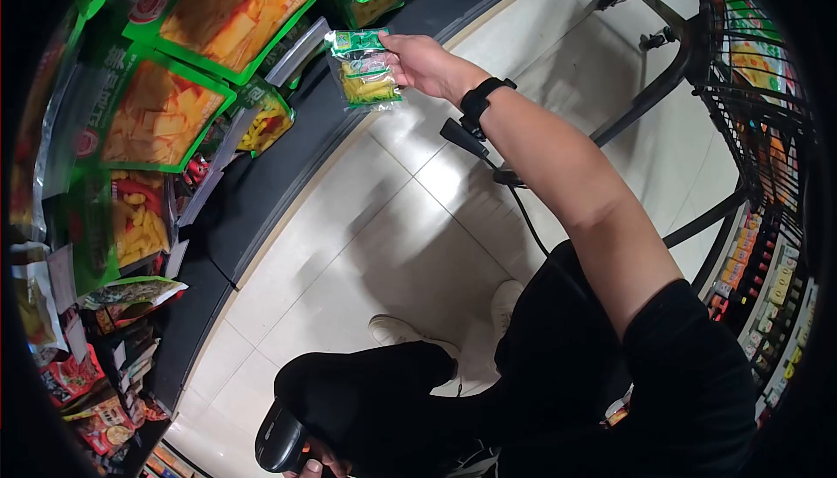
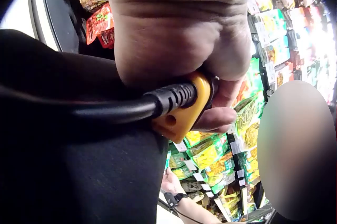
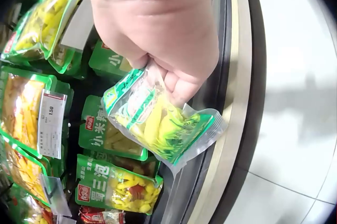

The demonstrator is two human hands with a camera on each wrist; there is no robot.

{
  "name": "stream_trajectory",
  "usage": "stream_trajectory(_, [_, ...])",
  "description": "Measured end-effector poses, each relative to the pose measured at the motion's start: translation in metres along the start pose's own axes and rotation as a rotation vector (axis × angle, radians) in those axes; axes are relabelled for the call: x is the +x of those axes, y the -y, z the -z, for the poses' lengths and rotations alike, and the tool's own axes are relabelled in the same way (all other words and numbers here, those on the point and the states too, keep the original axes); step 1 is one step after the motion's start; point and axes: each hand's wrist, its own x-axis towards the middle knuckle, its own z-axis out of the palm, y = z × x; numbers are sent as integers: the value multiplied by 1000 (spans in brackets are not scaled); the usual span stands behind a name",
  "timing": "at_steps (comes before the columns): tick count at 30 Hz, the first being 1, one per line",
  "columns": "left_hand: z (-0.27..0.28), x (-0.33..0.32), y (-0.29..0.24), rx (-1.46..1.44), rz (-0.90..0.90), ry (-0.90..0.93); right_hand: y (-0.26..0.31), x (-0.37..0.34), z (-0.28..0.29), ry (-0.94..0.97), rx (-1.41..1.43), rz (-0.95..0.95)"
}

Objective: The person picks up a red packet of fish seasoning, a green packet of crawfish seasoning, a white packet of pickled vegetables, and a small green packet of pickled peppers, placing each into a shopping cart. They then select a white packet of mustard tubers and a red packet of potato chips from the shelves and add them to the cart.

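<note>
My right hand (image 1: 425, 64) pinches a small clear and green packet of yellow pickled peppers (image 1: 369, 84) by its edge, out in front of the shelf. In the right wrist view the packet (image 3: 158, 121) hangs tilted below the curled fingers, over the dark shelf edge. Low in the head view, my left hand (image 1: 312, 469) grips a black handheld barcode scanner (image 1: 281, 441) beside the dark-clothed leg. The left wrist view shows the scanner's yellow handle end (image 2: 181, 116) with a black cable (image 2: 105, 112) running from it; most of the handle is hidden by the palm.
Green pickle packets (image 3: 118, 184) hang in rows on the shelf, with a price tag (image 3: 51, 124) among them. A dark shelf ledge (image 1: 288, 142) borders the tiled floor (image 1: 349, 243). To the right stands a black wire cart (image 1: 745, 103) on wheels.
</note>
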Motion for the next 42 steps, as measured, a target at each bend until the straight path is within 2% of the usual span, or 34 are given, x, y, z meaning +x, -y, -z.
stream_trajectory(4, [3,2,3,-56,3,14,5,-3,8,31,-2,10])
stream_trajectory(10, [-1,-5,0,-35,45,-68,8,-6,8,75,68,20])
stream_trajectory(19, [5,3,1,-60,55,14,6,-2,16,111,119,33])
stream_trajectory(22, [11,5,4,-79,65,6,8,-2,17,61,107,23])
stream_trajectory(25, [20,6,6,-89,94,6,1,8,22,43,136,119])
stream_trajectory(28, [20,15,2,-191,120,101,9,9,12,-144,-281,212])
stream_trajectory(31, [19,22,0,-168,120,142,21,6,1,-373,-806,356])
stream_trajectory(34, [27,22,-3,-101,159,63,7,1,-1,-499,-1162,945])
stream_trajectory(37, [22,27,-3,-91,132,83,7,-11,-11,-461,-1254,1026])
stream_trajectory(40, [23,27,-4,-76,121,78,4,4,-11,-583,-1181,1141])
stream_trajectory(42, [10,37,-8,-90,131,162,7,12,-9,-605,-1086,1094])
